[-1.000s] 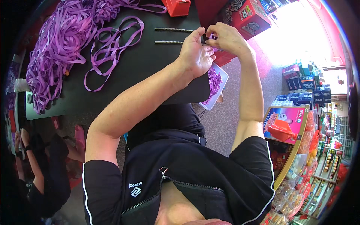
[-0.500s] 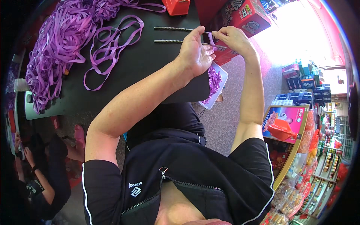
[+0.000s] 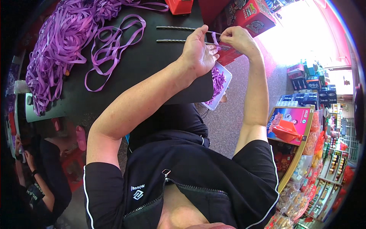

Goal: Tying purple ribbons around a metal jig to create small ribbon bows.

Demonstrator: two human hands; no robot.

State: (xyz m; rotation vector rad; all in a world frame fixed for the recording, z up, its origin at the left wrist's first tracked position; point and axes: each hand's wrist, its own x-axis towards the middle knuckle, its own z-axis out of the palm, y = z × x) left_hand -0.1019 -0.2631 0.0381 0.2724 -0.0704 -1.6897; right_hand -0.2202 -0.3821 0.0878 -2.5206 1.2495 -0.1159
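Note:
My left hand (image 3: 199, 52) and my right hand (image 3: 238, 39) meet above the right edge of a black table (image 3: 152, 68). Between their fingertips they pinch a short piece of purple ribbon (image 3: 215, 38). Two long thin metal rods (image 3: 173, 28) lie side by side on the table just beyond my left hand. A white tray (image 3: 220, 84) with cut purple ribbon pieces sits at the table's right edge, below my left hand. A large heap of purple ribbon (image 3: 65, 42) covers the table's left part, with loose loops (image 3: 114, 45) trailing toward the middle.
A red object (image 3: 180, 5) stands at the table's far edge. Red printed boxes (image 3: 248, 17) lie to the right of the table. Shelves with colourful boxes and packets (image 3: 305, 152) fill the right side. Another person (image 3: 42, 171) sits low at the left.
My hands have moved slightly toward me and to the right. The dark item held a second ago is no longer visible; a purple ribbon piece now shows between my fingers.

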